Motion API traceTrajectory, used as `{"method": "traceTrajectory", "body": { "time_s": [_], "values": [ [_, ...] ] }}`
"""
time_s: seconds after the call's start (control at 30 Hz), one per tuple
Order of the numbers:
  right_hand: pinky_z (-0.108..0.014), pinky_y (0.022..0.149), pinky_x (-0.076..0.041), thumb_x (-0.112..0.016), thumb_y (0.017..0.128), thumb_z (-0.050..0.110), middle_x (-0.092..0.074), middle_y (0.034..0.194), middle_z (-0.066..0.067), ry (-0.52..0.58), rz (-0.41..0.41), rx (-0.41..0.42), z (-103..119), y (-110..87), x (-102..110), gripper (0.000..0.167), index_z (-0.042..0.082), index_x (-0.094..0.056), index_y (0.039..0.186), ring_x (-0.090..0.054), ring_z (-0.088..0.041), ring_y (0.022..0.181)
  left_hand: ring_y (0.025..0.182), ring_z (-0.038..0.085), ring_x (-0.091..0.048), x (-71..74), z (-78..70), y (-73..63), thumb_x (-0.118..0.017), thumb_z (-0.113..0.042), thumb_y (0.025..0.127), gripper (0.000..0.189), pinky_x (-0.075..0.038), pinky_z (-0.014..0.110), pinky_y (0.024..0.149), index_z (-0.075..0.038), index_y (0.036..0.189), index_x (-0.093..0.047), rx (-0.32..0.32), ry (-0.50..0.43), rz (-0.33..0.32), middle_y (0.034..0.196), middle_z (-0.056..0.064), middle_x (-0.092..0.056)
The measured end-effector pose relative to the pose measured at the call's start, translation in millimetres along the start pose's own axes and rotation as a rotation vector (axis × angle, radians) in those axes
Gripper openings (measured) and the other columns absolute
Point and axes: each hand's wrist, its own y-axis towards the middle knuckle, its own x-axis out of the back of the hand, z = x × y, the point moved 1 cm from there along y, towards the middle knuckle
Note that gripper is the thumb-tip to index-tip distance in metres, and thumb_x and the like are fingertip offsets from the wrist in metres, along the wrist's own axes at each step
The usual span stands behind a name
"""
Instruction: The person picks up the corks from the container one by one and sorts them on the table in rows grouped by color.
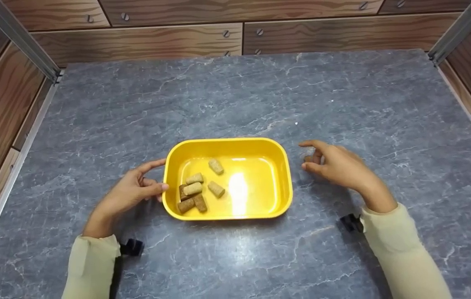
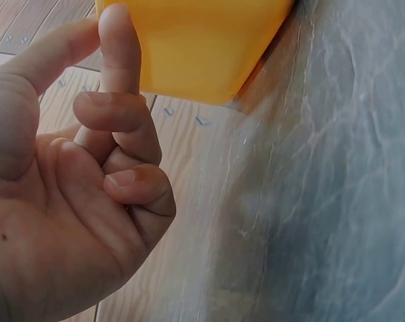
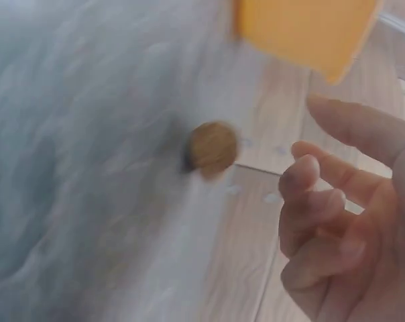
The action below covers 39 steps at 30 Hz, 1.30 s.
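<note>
A yellow plastic tray (image 1: 279,207) stands on the table with its long side across my view. In its left half lie several beige corks (image 1: 216,189) and brown corks (image 1: 200,203), some stacked together. My left hand (image 1: 129,191) touches the tray's left end with thumb and index fingertips at the rim. Its other fingers bend toward the palm in the left wrist view. To the right of the tray hovers my right hand (image 1: 339,166), fingers loosely bent and holding nothing. A blurred round brown cork-like piece (image 3: 214,147) shows beyond its fingertips in the right wrist view.
The grey marbled tabletop (image 1: 235,95) extends around the tray. Wood-patterned panels (image 1: 177,41) enclose it at the back and sides, with metal posts (image 1: 44,62) at the rear corners. A black wrist mount (image 1: 132,248) sits at the left sleeve.
</note>
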Motion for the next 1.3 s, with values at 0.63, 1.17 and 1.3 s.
{"method": "traceTrajectory", "body": {
  "time_s": [0.63,1.17,1.3],
  "values": [
    [-0.022,0.060,-0.045,-0.068,0.089,0.015,-0.061,0.080,-0.003,0.189,-0.121,0.221,58,-0.4,-29,0.040,0.006,-0.060,0.126,-0.050,-0.012,0.066,0.054,0.009,-0.051,-1.4,-0.5,1.7,-0.073,-0.020,0.086,0.073,-0.043,0.024,0.055,-0.010,0.149,-0.035,0.020,-0.011,-0.023,0.063,-0.003,-0.067],
    [-0.021,0.056,-0.038,-0.071,0.087,0.021,-0.059,0.080,0.002,0.145,-0.038,0.228,104,13.9,-70,0.044,0.016,-0.059,0.129,-0.044,-0.008,0.061,0.054,0.009,-0.054,-2.3,1.2,1.0,-0.073,-0.017,0.085,0.074,-0.044,0.022,0.054,-0.009,0.149,-0.036,0.013,-0.040,-0.036,0.064,-0.003,-0.068],
    [-0.024,0.056,-0.037,-0.070,0.087,0.022,-0.059,0.080,0.003,0.109,0.001,0.209,112,18.3,-80,0.045,0.018,-0.058,0.130,-0.045,-0.010,0.062,0.054,0.009,-0.057,-2.9,0.8,1.6,-0.073,-0.015,0.086,0.075,-0.046,0.022,0.055,-0.007,0.149,-0.034,0.008,-0.063,-0.020,0.064,-0.003,-0.069]
  ]
}}
